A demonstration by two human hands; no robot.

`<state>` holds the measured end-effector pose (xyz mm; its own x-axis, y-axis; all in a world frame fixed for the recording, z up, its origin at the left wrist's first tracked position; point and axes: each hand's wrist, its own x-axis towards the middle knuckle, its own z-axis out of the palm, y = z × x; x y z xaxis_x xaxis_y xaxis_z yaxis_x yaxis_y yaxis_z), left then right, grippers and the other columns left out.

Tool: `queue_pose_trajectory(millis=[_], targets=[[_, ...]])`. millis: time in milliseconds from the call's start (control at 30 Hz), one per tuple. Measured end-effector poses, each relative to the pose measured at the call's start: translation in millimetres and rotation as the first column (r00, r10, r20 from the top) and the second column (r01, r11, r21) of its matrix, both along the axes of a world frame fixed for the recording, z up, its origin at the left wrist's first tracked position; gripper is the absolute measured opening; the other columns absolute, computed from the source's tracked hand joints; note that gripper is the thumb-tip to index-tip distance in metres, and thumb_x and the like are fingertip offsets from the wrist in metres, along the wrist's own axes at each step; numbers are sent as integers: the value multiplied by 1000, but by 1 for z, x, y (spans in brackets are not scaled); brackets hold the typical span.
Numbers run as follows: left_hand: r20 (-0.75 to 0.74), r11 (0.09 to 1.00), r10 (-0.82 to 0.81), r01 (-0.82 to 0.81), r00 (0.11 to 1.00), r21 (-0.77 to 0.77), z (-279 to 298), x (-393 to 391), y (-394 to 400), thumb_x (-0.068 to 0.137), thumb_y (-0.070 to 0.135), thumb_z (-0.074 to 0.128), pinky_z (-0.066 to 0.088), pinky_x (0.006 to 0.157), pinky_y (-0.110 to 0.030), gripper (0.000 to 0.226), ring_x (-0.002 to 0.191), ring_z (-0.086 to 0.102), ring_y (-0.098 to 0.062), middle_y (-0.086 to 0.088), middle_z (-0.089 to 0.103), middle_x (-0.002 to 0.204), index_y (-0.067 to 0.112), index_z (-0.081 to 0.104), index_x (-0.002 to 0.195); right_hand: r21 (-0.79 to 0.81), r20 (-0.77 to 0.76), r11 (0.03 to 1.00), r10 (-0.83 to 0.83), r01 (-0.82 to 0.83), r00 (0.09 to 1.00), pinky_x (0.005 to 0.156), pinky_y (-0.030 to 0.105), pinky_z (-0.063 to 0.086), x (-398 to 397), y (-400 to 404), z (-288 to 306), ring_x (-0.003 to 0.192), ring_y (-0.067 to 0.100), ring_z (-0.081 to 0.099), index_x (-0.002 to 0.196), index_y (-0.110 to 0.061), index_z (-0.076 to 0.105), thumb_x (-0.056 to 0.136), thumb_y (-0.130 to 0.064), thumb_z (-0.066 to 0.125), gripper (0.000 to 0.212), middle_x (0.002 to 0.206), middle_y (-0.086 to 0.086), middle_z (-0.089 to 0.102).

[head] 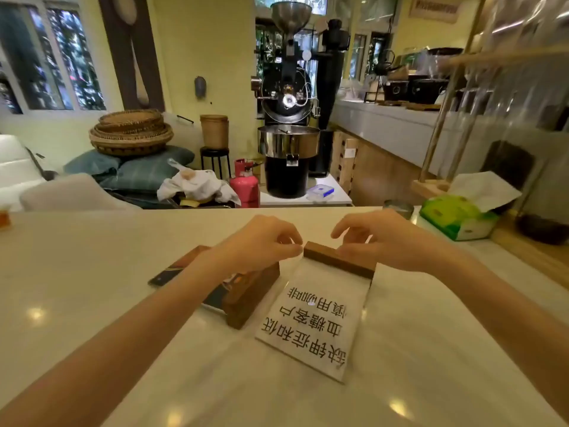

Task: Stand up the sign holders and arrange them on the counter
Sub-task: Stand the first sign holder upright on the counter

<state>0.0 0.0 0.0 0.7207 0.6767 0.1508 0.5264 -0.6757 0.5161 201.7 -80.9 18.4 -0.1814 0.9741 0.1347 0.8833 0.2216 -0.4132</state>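
Two sign holders lie flat on the pale counter (92,303). The right one is a clear panel with a white sheet (317,318) of black characters, set in a wooden base (335,258) at its far end. My left hand (261,241) pinches the left end of that base. My right hand (385,238) rests on the base's right end, fingers curled over it. The second sign holder (246,291), with a dark printed card and a wooden block base, lies just left, partly under my left forearm.
A green tissue box (455,217) stands at the counter's far right, a small glass (398,208) beside it. An amber object (4,217) sits at the far left edge. Beyond the counter are a coffee roaster (288,118), a pink gas cylinder (244,186) and baskets.
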Motion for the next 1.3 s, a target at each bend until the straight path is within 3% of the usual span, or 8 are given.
queue_pose_trajectory(millis=[133, 333, 633, 733, 833, 1033, 1167, 1300], targets=[[-99, 997, 0, -8, 995, -77, -36, 0, -7, 81, 34, 53, 46, 82, -25, 31, 99, 57, -13, -4, 62, 115, 24, 54, 110, -26, 25, 998, -50, 51, 998, 71, 19, 46, 9, -16, -40, 82, 6, 59, 110, -27, 53, 80, -25, 65, 33, 89, -10, 62], [-71, 989, 97, -104, 993, -106, -77, 4, -15, 87, 25, 44, 42, 73, -28, 40, 91, 55, -19, -10, 58, 113, 24, 36, 126, 62, 119, 998, -28, 21, 992, 93, 24, 39, 17, -39, -87, 112, 12, 49, 116, -23, 56, 80, -12, 63, 38, 123, -2, 58], [13, 951, 236, -229, 972, -208, -87, 11, -19, 87, 27, 44, 39, 85, -29, 39, 110, 50, -23, -11, 55, 121, 13, 45, 123, 334, 289, 935, 24, -124, 957, 86, 36, 52, 18, -47, -123, 107, 27, 60, 108, -7, 63, 76, -1, 66, 33, 112, 13, 67], [43, 949, 237, -222, 970, -222, -82, 11, -20, 87, 23, 44, 40, 77, -27, 24, 96, 53, -19, -6, 56, 99, 13, 59, 102, 379, 384, 905, 37, -194, 923, 75, 38, 58, 20, -47, -126, 101, 30, 63, 104, -2, 64, 73, 2, 69, 33, 106, 17, 69], [64, 935, 273, -249, 960, -253, -73, 11, -15, 86, 18, 42, 42, 60, -19, 29, 78, 54, -9, -4, 60, 103, 12, 61, 107, 398, 303, 906, 19, -145, 953, 81, 43, 56, 24, -51, -126, 104, 33, 61, 108, 0, 62, 75, 2, 68, 34, 109, 20, 67], [55, 944, 229, -208, 972, -256, -40, 17, -1, 81, -2, 40, 44, 77, -21, 35, 88, 55, -14, -9, 63, 114, 9, 63, 104, 449, -42, 893, -24, 41, 999, 95, 16, 39, 33, -47, -111, 103, 19, 56, 109, -1, 61, 82, 0, 56, 28, 110, 19, 65], [115, 954, 84, -47, 990, -297, -23, 16, 13, 78, -1, 54, 45, 57, -4, 25, 77, 60, -9, -11, 69, 99, 6, 67, 98, 447, -214, 870, -120, 207, 969, 82, 2, 40, 43, -37, -101, 91, 15, 62, 105, -5, 65, 81, 2, 60, 26, 103, 14, 70], [229, 967, 115, -56, 967, -250, -22, 27, 23, 78, 17, 61, 50, 61, -16, 15, 75, 66, -16, -9, 71, 84, 10, 69, 90, 371, -282, 876, -212, 310, 936, 68, 3, 41, 55, -19, -91, 73, 12, 62, 95, -9, 68, 82, -6, 61, 16, 90, 8, 71]])
